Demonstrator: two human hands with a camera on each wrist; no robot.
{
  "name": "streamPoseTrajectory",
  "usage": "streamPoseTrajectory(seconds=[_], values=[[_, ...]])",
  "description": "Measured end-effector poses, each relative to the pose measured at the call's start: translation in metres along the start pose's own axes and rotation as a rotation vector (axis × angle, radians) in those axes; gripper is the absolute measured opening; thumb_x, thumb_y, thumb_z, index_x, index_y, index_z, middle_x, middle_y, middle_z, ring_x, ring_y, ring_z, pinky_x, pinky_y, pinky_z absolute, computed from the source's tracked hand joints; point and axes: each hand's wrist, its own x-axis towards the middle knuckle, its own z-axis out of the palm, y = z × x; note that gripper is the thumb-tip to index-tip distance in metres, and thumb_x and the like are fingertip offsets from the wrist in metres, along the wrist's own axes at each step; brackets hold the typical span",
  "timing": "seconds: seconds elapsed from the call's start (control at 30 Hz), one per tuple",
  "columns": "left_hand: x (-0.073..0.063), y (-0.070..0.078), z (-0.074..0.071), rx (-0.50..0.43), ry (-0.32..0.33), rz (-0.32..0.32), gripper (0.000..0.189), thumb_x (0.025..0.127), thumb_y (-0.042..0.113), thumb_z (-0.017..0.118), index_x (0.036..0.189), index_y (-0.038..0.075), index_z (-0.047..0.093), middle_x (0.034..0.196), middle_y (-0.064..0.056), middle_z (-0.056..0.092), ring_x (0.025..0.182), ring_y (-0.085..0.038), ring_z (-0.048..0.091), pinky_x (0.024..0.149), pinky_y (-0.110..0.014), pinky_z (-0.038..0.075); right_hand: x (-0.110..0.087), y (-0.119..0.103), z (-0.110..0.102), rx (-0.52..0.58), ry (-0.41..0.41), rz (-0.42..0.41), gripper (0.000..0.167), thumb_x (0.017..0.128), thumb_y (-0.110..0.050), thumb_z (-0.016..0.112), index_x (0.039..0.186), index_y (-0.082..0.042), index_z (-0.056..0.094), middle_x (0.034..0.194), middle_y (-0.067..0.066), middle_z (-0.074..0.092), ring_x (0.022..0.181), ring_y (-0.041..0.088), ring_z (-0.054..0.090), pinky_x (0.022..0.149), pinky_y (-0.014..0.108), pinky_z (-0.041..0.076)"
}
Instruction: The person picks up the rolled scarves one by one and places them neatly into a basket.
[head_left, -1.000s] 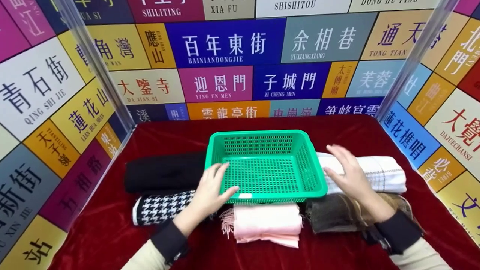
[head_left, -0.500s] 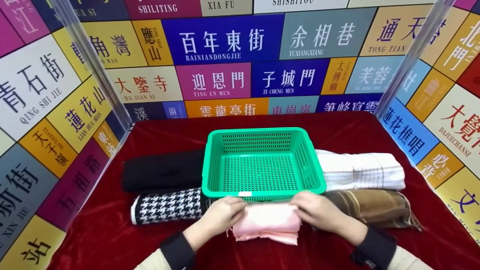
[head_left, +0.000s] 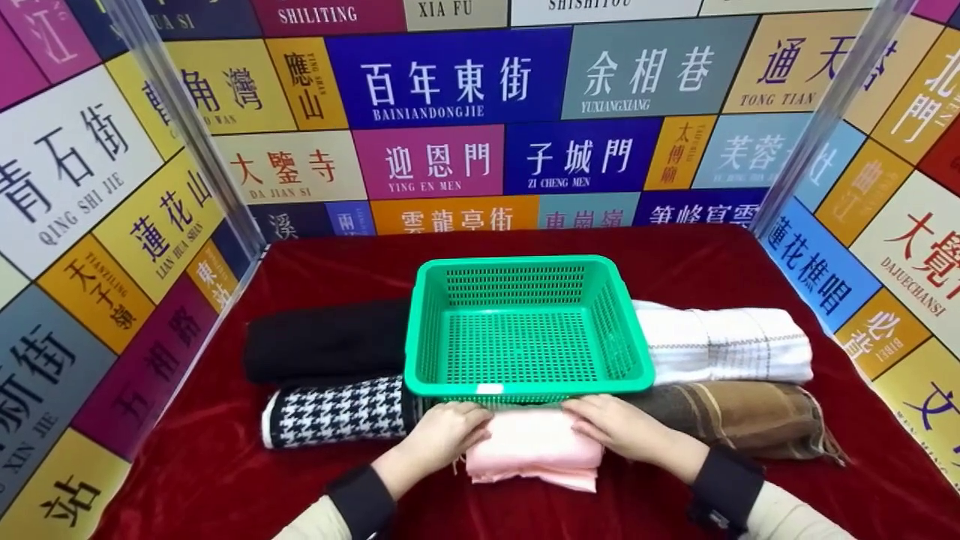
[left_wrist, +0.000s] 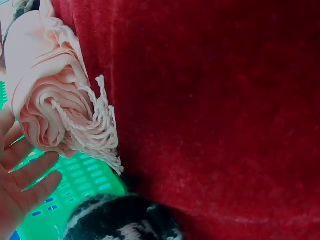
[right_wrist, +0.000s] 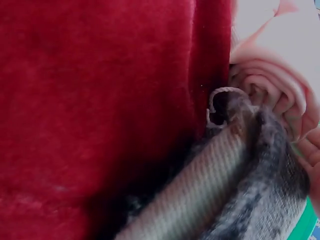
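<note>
A rolled pink scarf with fringed ends lies in front of a green plastic basket. In the head view my left hand is at the roll's far left corner. The left wrist view shows its fingers apart and nearly straight, beside the coiled end of the scarf. My right hand is at the far right corner, fingertips on the pink cloth. Much of that hand is hidden in the right wrist view, where a dark fringed scarf lies in front.
Left of the basket lie a black folded cloth and a black-and-white houndstooth roll. To the right are a white checked scarf and a brown plaid scarf. Red velvet covers the table; sign-printed walls surround it.
Both hands have come down and inward from over the basket's left side and the white scarf to the pink roll's far corners. In the last half second the right hand has shifted slightly left.
</note>
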Motion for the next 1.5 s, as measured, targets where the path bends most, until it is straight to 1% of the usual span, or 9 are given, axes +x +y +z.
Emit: streamPoseTrajectory(seconds=[0.17, 0.4, 0.5, 0.7, 0.8, 0.93, 1.03, 1.23, 1.5], values=[[0.004, 0.003, -0.002, -0.029, -0.103, -0.077, 0.034, 0.081, 0.035, 0.065, 0.105, 0.011, 0.066, 0.093, -0.004, 0.064, 0.082, -0.018, 0.061, 0.072, -0.032, 0.049, 0.005, 0.000, 0.001, 0.026, -0.107, 0.071, 0.044, 0.085, -0.029, 0.061, 0.117, 0.001, 0.056, 0.106, 0.011, 0.063, 0.095, 0.026, 0.060, 0.082, 0.040, 0.046], [0.007, 0.005, -0.005, -0.147, -0.275, -0.341, 0.048, 0.072, 0.043, 0.072, 0.100, 0.006, 0.063, 0.086, -0.010, 0.061, 0.077, -0.024, 0.059, 0.066, -0.037, 0.049, 0.007, -0.007, 0.003, 0.054, -0.215, 0.203, 0.058, 0.079, -0.040, 0.065, 0.119, 0.001, 0.055, 0.110, 0.017, 0.057, 0.100, 0.031, 0.055, 0.084, 0.045, 0.044], [0.008, 0.004, -0.003, -0.232, -0.332, -0.399, 0.052, 0.070, 0.045, 0.073, 0.101, 0.006, 0.059, 0.086, -0.008, 0.061, 0.076, -0.022, 0.058, 0.068, -0.036, 0.048, 0.008, -0.009, 0.004, 0.113, -0.239, 0.260, 0.057, 0.076, -0.040, 0.069, 0.113, 0.000, 0.056, 0.104, 0.014, 0.058, 0.095, 0.029, 0.056, 0.081, 0.042, 0.045], [0.010, 0.002, 0.002, -0.381, -0.439, -0.439, 0.078, 0.067, 0.045, 0.076, 0.126, 0.002, 0.047, 0.113, -0.017, 0.059, 0.102, -0.027, 0.057, 0.089, -0.036, 0.045, 0.009, -0.010, 0.007, 0.214, -0.329, 0.357, 0.062, 0.063, -0.041, 0.078, 0.104, -0.006, 0.048, 0.093, 0.008, 0.058, 0.085, 0.022, 0.055, 0.073, 0.037, 0.046], [0.013, 0.000, 0.004, -0.387, -0.507, -0.426, 0.086, 0.067, 0.048, 0.075, 0.134, 0.005, 0.042, 0.123, -0.017, 0.055, 0.112, -0.029, 0.052, 0.095, -0.037, 0.041, 0.012, -0.010, 0.010, 0.223, -0.370, 0.390, 0.081, 0.059, -0.041, 0.081, 0.116, 0.002, 0.044, 0.103, 0.017, 0.058, 0.093, 0.029, 0.056, 0.081, 0.042, 0.046], [0.017, -0.003, 0.007, -0.423, -0.585, -0.451, 0.084, 0.065, 0.048, 0.076, 0.131, 0.008, 0.045, 0.117, -0.010, 0.056, 0.106, -0.023, 0.054, 0.092, -0.034, 0.043, 0.013, -0.010, 0.014, 0.179, -0.409, 0.371, 0.104, 0.058, -0.042, 0.081, 0.133, 0.010, 0.033, 0.122, 0.028, 0.049, 0.110, 0.038, 0.049, 0.093, 0.050, 0.038], [0.020, -0.002, 0.009, -0.453, -0.628, -0.482, 0.083, 0.063, 0.045, 0.078, 0.130, 0.008, 0.045, 0.109, -0.006, 0.057, 0.098, -0.018, 0.055, 0.087, -0.031, 0.044, 0.013, -0.011, 0.018, 0.162, -0.412, 0.354, 0.101, 0.057, -0.040, 0.080, 0.134, 0.008, 0.035, 0.122, 0.028, 0.049, 0.110, 0.038, 0.047, 0.094, 0.051, 0.037], [0.025, 0.004, 0.012, -0.423, -0.656, -0.508, 0.074, 0.059, 0.039, 0.078, 0.120, 0.007, 0.049, 0.093, -0.002, 0.059, 0.083, -0.014, 0.056, 0.075, -0.028, 0.048, 0.011, -0.015, 0.023, 0.199, -0.349, 0.395, 0.093, 0.052, -0.030, 0.079, 0.129, 0.004, 0.040, 0.114, 0.027, 0.051, 0.106, 0.040, 0.049, 0.083, 0.050, 0.044], [0.026, 0.018, 0.011, -0.414, -0.581, -0.622, 0.070, 0.056, 0.029, 0.082, 0.115, 0.007, 0.050, 0.096, -0.010, 0.061, 0.083, -0.021, 0.058, 0.070, -0.031, 0.049, 0.009, -0.017, 0.027, 0.266, -0.246, 0.449, 0.088, 0.046, -0.019, 0.081, 0.123, 0.001, 0.045, 0.110, 0.017, 0.054, 0.098, 0.029, 0.050, 0.080, 0.043, 0.045]])
